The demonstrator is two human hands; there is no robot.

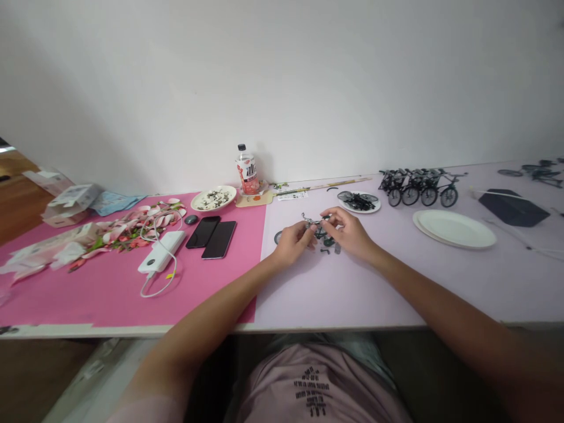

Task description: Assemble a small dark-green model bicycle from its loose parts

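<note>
Between my hands is a small dark toy bicycle (309, 224), partly covered by my fingers. My left hand (293, 242) is closed on its frame, thumb and fingers pinched together. From the right, my right hand (348, 229) pinches the bicycle near its seat end. A wheel (277, 237) shows just left of my left hand. Small loose parts, among them a dark crank-like piece (325, 252), lie on the table below my fingers. Which exact part each fingertip grips is too small to make out.
Finished-looking toy bicycles (420, 187) stand in a row at the back right. A plate of black parts (374, 205) is behind my hands, with stacked white plates (467, 229) to the right. Leftward are two phones (219, 239), a power bank (163, 252), petals (154, 214) and a bottle (247, 171).
</note>
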